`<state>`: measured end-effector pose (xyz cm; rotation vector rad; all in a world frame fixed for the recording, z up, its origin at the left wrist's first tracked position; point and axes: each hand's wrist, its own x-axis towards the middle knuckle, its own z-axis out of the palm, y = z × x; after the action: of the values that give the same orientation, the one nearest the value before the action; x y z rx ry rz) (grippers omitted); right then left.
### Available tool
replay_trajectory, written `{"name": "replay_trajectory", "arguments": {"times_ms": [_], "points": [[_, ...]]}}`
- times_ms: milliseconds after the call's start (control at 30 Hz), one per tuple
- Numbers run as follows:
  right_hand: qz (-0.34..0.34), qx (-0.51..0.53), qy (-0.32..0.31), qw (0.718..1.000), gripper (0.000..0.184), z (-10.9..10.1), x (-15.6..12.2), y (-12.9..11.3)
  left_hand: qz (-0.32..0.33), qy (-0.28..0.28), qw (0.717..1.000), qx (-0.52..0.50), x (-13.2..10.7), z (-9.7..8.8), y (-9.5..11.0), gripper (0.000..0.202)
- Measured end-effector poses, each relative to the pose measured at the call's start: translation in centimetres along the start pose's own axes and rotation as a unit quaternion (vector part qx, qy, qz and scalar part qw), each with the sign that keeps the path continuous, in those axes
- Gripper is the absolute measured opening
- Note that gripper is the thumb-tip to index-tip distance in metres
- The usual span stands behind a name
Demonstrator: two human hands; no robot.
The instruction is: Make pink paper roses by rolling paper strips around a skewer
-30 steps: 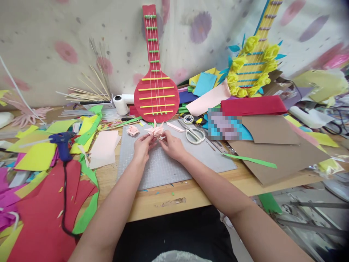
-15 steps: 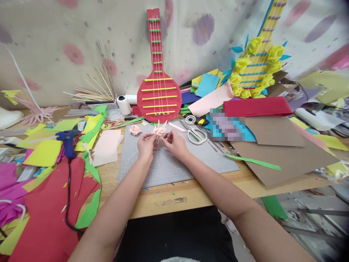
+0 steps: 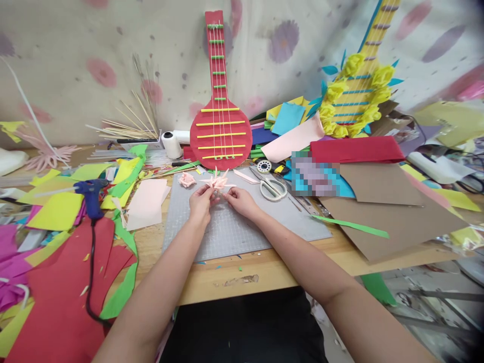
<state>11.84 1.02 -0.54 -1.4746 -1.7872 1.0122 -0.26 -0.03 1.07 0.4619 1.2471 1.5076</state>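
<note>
Over the grey cutting mat (image 3: 242, 229), my left hand (image 3: 200, 201) and my right hand (image 3: 240, 200) pinch a small pale pink paper flower (image 3: 218, 180) with pointed petals. Both hands are closed on it, the left from the left side and the right from below right. A second, finished pink paper flower (image 3: 186, 179) lies on the mat's far left corner. White-handled scissors (image 3: 270, 185) lie just right of my right hand.
A blue glue gun (image 3: 89, 194) with a black cord lies left among red, yellow and green paper scraps. A pink sheet (image 3: 146, 202) lies beside the mat. Red paper guitar (image 3: 220, 108) leans at the back. Brown cardboard (image 3: 393, 214) covers the right of the wooden table (image 3: 242, 275).
My hands stay on the pink flower, shifting their grip slightly; the right hand has dropped a little lower. The camera view has wobbled slightly.
</note>
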Motion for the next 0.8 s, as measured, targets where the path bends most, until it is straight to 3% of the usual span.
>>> {"name": "replay_trajectory", "arguments": {"times_ms": [467, 800], "points": [[-0.040, -0.057, -0.023, 0.997, 0.027, 0.14, -0.24, -0.58, 0.012, 0.026, 1.000, -0.004, 0.10, 0.08, -0.14, 0.016], [-0.049, -0.119, -0.010, 0.992, 0.028, 0.22, -0.27, -0.71, -0.013, -0.001, 1.000, 0.006, 0.00, -0.36, 0.11, 0.018]]}}
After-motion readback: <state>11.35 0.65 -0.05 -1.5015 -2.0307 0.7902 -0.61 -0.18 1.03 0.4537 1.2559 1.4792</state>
